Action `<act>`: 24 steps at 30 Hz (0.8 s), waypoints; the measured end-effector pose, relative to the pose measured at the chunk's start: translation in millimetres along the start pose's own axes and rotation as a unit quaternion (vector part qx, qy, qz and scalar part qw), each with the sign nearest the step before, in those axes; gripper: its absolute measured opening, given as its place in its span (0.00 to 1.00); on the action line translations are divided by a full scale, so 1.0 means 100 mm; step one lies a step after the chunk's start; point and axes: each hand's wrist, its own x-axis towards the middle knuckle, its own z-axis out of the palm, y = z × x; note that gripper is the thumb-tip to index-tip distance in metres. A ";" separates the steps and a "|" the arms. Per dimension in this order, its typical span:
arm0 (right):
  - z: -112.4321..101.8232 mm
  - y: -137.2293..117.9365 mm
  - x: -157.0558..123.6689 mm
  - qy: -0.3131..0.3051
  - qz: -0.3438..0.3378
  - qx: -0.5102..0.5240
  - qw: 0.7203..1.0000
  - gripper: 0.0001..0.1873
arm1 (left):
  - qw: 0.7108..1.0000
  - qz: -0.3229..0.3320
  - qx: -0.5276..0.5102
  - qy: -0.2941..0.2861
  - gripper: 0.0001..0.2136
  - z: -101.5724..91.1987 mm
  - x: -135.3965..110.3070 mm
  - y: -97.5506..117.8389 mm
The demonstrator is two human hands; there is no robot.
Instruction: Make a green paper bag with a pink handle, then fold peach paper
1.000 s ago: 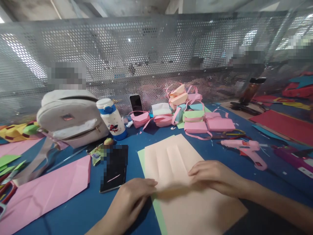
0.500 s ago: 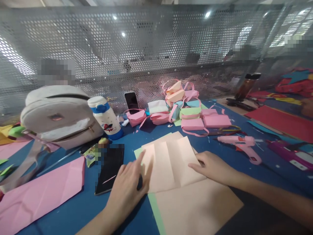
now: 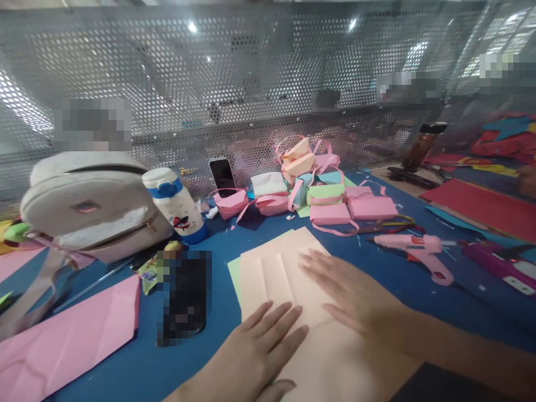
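A creased sheet of peach paper (image 3: 253, 273) lies in front of me on more peach paper, with a green sheet (image 3: 235, 274) showing at the left edge. Upright creases run down the top sheet's left half. My left hand (image 3: 268, 340) rests on the lower part of the paper, fingers stretched out and holding nothing. Over the sheet's right side is my right hand (image 3: 341, 287), its fingers extended and slightly blurred. Whether its palm presses on the paper, I cannot tell.
Small paper bags (image 3: 329, 213) cluster at the back. A pink glue gun (image 3: 422, 245) lies to the right near a purple tool (image 3: 496, 265). Leftward are a dark tablet-like object (image 3: 190, 290), folded pink paper (image 3: 87, 335), a bottle (image 3: 178, 209) and a backpack (image 3: 100, 209). A phone (image 3: 223, 177) leans on the perforated screen.
The peach sheet's raised right fold now lies flatter. My left hand has moved down and right onto the paper, and my right hand has shifted from the sheet's edge over its surface.
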 end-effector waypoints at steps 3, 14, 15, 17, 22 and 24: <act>0.11 -0.17 0.06 -0.057 -0.084 0.020 0.995 0.36 | 1.000 0.000 -0.015 0.020 0.32 0.05 0.00 -0.04; 0.09 -0.07 -0.27 -0.131 -0.010 0.080 0.988 0.37 | 0.988 -0.026 0.078 0.134 0.25 0.49 -0.25 -0.08; 0.08 -0.05 -0.33 -0.132 -0.005 0.065 0.989 0.37 | 0.984 -0.034 0.101 0.143 0.23 0.49 -0.29 -0.07; 0.07 -0.05 -0.40 -0.132 0.006 0.036 0.991 0.38 | 0.976 -0.040 0.135 0.164 0.23 0.47 -0.35 -0.06; 0.03 -0.33 -0.16 -0.149 -0.023 0.060 0.987 0.43 | 0.975 -0.010 0.156 0.155 0.28 0.33 -0.40 -0.08; 0.00 -0.47 0.00 -0.186 -0.074 0.109 0.974 0.38 | 0.976 -0.003 0.157 0.152 0.32 0.29 -0.39 -0.09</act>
